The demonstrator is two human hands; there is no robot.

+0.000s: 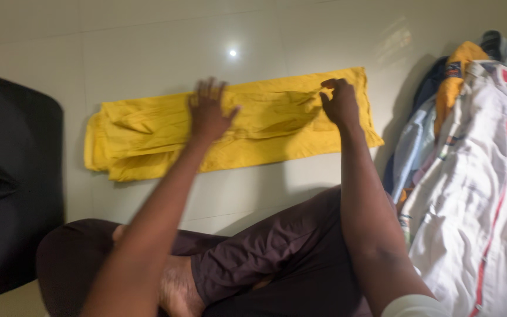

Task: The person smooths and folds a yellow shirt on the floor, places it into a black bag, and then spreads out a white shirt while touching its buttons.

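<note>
Pale glossy floor tiles with thin grout lines reflect a small ceiling light. A large black object fills the floor's left edge.

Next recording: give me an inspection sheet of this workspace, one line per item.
Surface: pale glossy tiled floor with a light reflection.
Job's things: yellow garment folded into a long strip, lying flat on the floor.
Clutter: pile of clothes at right, white shirt with red trim on top.
Grips: left hand flat on the garment, fingers spread; right hand pinching its upper edge.
Cables: nothing seen.
Surroundings: dark object at left; the person sits cross-legged in dark trousers.
</note>
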